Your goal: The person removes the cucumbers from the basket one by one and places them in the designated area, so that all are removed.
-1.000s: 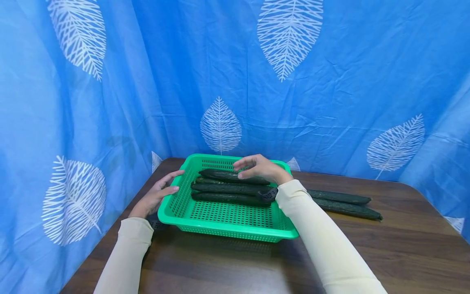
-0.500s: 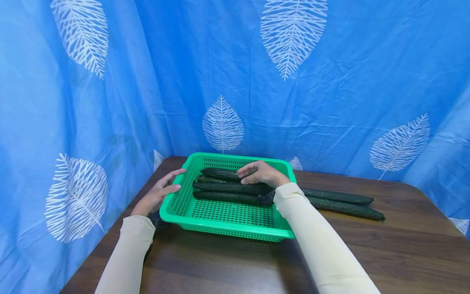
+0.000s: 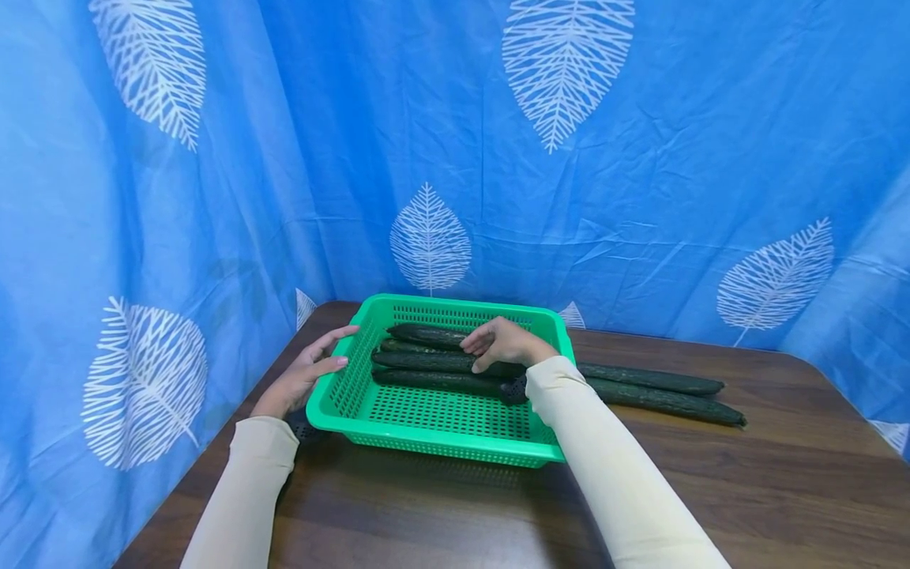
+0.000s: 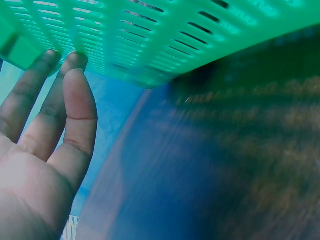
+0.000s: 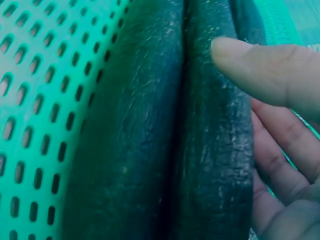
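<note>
A green plastic basket (image 3: 434, 444) with slotted walls stands on the table, with several long dark green cucumbers lying side by side in it. My left hand (image 3: 302, 379) touches the basket's left side, its fingers fairly straight; in the left wrist view the fingertips (image 4: 76, 59) meet the slotted wall. Inside the basket, my right hand (image 3: 513, 345) holds the cucumber (image 3: 426, 360) second from the front, its thumb on top and its fingers down the far side. The front cucumber (image 3: 435, 381) lies against it. The right hand and wrist hide the cucumbers' right ends.
Two more cucumbers (image 3: 668, 401) lie on the wooden table (image 3: 768, 482) right of the basket, partly behind the right sleeve. A blue curtain (image 3: 640, 197) with white leaf prints hangs behind the table and along its left side.
My right hand has come down from above the back cucumbers, and its thumb and fingers have closed about the second one from the front. The left hand stays at the basket's side.
</note>
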Action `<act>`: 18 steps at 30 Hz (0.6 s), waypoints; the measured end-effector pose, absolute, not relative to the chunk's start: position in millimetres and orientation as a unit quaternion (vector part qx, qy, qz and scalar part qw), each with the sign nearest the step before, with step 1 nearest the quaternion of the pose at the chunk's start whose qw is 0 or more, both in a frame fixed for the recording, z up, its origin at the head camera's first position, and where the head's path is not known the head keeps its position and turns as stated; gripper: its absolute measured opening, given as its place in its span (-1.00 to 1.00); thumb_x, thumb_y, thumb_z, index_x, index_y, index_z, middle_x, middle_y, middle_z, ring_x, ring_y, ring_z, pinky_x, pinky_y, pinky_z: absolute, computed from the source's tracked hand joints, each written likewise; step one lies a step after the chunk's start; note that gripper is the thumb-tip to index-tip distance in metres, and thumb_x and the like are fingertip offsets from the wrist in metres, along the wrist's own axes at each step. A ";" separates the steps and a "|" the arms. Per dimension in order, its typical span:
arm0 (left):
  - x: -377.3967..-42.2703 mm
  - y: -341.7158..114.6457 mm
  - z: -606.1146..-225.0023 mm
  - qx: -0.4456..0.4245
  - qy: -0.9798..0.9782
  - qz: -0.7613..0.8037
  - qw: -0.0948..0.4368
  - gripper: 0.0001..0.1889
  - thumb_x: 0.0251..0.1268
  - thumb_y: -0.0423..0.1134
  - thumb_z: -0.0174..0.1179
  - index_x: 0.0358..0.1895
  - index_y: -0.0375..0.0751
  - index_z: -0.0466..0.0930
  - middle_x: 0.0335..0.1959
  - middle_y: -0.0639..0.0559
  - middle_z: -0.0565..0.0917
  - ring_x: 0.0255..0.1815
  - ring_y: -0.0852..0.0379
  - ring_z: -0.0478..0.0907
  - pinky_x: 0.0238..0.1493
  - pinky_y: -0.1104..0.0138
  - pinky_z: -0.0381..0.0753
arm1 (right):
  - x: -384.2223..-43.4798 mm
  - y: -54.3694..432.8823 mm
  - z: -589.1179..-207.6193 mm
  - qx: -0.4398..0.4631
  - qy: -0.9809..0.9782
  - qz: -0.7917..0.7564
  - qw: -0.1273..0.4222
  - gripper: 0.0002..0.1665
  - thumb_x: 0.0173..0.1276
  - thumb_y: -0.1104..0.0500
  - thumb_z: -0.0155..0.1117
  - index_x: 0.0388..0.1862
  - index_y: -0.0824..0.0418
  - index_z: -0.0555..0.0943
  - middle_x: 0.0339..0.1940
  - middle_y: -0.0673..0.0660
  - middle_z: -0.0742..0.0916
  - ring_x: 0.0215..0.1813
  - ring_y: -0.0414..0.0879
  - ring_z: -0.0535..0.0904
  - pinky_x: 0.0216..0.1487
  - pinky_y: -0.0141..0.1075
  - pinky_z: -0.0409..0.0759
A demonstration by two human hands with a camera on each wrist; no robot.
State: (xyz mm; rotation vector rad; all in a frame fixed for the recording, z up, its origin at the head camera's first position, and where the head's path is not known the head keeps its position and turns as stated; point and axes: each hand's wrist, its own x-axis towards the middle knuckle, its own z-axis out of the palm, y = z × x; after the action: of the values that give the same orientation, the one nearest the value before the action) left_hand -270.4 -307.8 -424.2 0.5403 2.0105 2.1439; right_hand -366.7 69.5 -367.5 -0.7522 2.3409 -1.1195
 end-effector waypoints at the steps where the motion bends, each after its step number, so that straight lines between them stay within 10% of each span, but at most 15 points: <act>1: -270.3 -307.6 -424.2 0.181 0.669 0.717 0.077 -0.52 0.68 -0.30 0.09 0.51 0.21 0.48 0.21 0.04 0.64 0.12 0.14 0.73 0.09 0.25 0.78 | -366.0 69.2 -367.3 -0.276 0.850 -0.394 0.215 -0.46 0.32 0.50 0.52 0.29 0.46 0.69 0.27 0.35 0.75 0.31 0.23 0.69 0.27 -0.06 0.71; 15: -268.6 -303.7 -424.3 0.161 0.711 0.683 0.045 -0.50 0.66 -0.28 0.09 0.51 0.27 0.46 0.61 -0.20 0.19 0.20 0.26 0.61 0.14 0.34 0.69 | -357.3 57.4 -366.3 -0.300 0.904 -0.260 0.158 -0.49 0.24 0.28 0.71 0.18 0.28 0.79 0.13 0.18 0.81 0.20 0.07 0.71 0.23 -0.11 0.70; 18: -268.7 -304.2 -424.0 0.163 0.704 0.690 0.046 -0.51 0.66 -0.29 0.08 0.51 0.24 0.47 0.49 -0.09 0.38 0.16 0.24 0.65 0.12 0.33 0.71 | -356.5 55.8 -366.8 -0.306 0.906 -0.254 0.147 -0.52 0.23 0.28 0.72 0.13 0.27 0.81 0.07 0.16 0.83 0.14 0.05 0.73 0.19 -0.12 0.72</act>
State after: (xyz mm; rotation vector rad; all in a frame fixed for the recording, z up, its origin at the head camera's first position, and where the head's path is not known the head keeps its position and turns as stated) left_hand -268.7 -304.2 -424.0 0.4981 2.1499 2.1052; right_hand -356.5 55.8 -366.8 -0.8799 2.6067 -0.7318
